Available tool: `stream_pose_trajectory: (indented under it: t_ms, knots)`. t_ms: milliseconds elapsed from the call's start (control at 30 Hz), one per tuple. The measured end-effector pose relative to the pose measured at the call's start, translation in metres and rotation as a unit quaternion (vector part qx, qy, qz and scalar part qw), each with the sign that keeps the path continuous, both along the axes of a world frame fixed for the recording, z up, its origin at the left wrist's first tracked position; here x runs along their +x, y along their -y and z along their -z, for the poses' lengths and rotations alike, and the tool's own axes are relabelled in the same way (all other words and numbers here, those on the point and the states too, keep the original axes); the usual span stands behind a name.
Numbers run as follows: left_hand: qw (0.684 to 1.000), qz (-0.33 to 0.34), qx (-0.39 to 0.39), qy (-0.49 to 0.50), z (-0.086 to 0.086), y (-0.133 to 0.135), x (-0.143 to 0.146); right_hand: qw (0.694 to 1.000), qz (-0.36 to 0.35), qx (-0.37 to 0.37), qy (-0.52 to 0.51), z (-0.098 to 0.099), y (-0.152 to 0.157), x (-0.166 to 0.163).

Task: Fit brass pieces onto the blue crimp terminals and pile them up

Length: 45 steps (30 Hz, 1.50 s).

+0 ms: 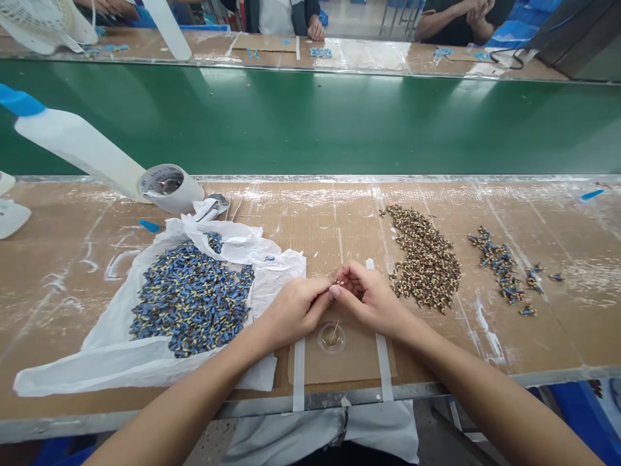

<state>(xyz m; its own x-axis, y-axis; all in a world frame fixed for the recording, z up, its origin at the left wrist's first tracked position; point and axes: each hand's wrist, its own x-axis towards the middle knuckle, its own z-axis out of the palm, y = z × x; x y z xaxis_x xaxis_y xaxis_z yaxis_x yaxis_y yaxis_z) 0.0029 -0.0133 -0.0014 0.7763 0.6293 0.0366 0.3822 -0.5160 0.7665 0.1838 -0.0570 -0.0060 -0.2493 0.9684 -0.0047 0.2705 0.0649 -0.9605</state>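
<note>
Two hands [294,310] pinching a tiny component [337,283], cardboard-topped workbench [72,220], green conveyor belt [310,120]

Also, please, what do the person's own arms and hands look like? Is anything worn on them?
Both arms are bare as far as the view reaches: no sleeve shows on the left forearm or the right forearm. The left hand and right hand wear no gloves, and no ring, watch or bracelet can be seen.
</note>
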Motion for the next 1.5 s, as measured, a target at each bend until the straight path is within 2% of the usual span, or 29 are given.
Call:
stream_pose_trajectory:
  t_ms: [200,267,333,400,467,567,733,867,967,1100,1267,1500]
  knots:
    - [0.999,-0.025,0.016,-0.016,-0.013,-0.008,-0.008,0.998,0.040,0.041,0.033,-0.009,-0.005,0.010]
    - [0.994,-0.088,0.062,-0.005,-0.022,-0.016,-0.020,0.993,0.081,0.062,0.066,-0.014,-0.012,0.028]
    - [0.975,-0.180,0.127,-0.004,-0.030,-0.029,-0.036,0.978,0.141,0.077,0.134,-0.018,-0.020,0.056]
    - [0.956,-0.246,0.156,-0.044,-0.032,-0.045,-0.052,0.942,0.235,0.067,0.231,-0.018,-0.027,0.092]
    - [0.952,-0.237,0.172,-0.092,-0.031,-0.059,-0.066,0.885,0.328,0.029,0.330,-0.016,-0.030,0.129]
    - [0.964,-0.174,0.151,-0.132,-0.025,-0.072,-0.080,0.801,0.433,-0.052,0.410,-0.008,-0.027,0.176]
    - [0.968,-0.138,0.106,-0.179,-0.020,-0.078,-0.086,0.753,0.480,-0.110,0.436,0.006,-0.019,0.212]
    - [0.969,-0.132,0.148,-0.146,-0.016,-0.076,-0.083,0.725,0.510,-0.127,0.445,0.010,-0.015,0.220]
    - [0.967,-0.127,0.159,-0.154,-0.016,-0.070,-0.079,0.715,0.521,-0.121,0.450,0.009,-0.013,0.217]
    - [0.967,-0.134,0.141,-0.163,-0.024,-0.061,-0.077,0.719,0.519,-0.087,0.454,0.008,-0.015,0.207]
    - [0.968,-0.181,0.142,-0.098,-0.036,-0.054,-0.076,0.741,0.492,0.028,0.457,0.009,-0.020,0.190]
    - [0.961,-0.225,0.159,-0.034,-0.044,-0.049,-0.075,0.748,0.476,0.089,0.453,0.002,-0.023,0.168]
